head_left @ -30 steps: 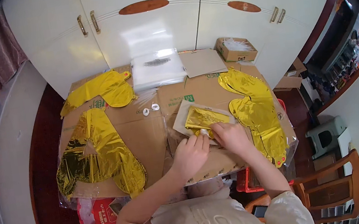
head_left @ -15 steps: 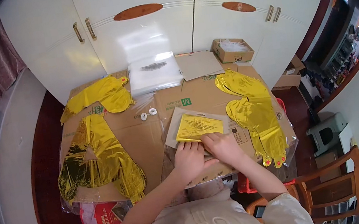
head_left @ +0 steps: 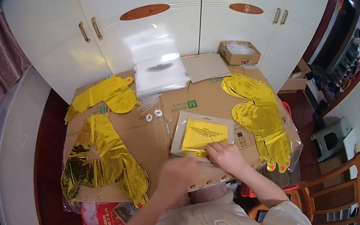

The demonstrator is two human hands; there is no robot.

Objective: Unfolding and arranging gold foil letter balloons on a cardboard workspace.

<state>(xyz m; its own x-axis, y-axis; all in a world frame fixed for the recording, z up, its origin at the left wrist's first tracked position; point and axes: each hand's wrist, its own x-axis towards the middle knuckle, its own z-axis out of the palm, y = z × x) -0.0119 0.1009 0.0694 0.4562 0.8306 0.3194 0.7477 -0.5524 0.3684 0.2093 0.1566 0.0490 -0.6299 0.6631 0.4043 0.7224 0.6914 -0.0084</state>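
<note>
A folded gold foil balloon [head_left: 206,132] with dark print lies on a light grey card [head_left: 179,145] that has a hanging slot at its far edge. My right hand [head_left: 224,156] has its fingers bent and pressed together on the near right edge of the folded foil, gripping it there. To the left of the card, over the table's near part, my left hand [head_left: 178,173] is smeared by motion; its fingers cannot be made out. Flat gold foil balloons are spread around: a large A-shaped one [head_left: 124,155] at left, another [head_left: 104,95] behind it, and several together [head_left: 255,111] at right.
Cardboard [head_left: 147,140] covers the table. At the back are a stack of clear plastic bags [head_left: 161,80], a grey-brown card sheet [head_left: 206,67] and a small open box [head_left: 240,53]. Two small white rolls [head_left: 158,113] lie mid-table. A wooden chair [head_left: 359,179] stands at right.
My left hand has come off the folded foil and moved back toward me and left. My right hand stays at the foil's near edge. The whole view has shifted slightly.
</note>
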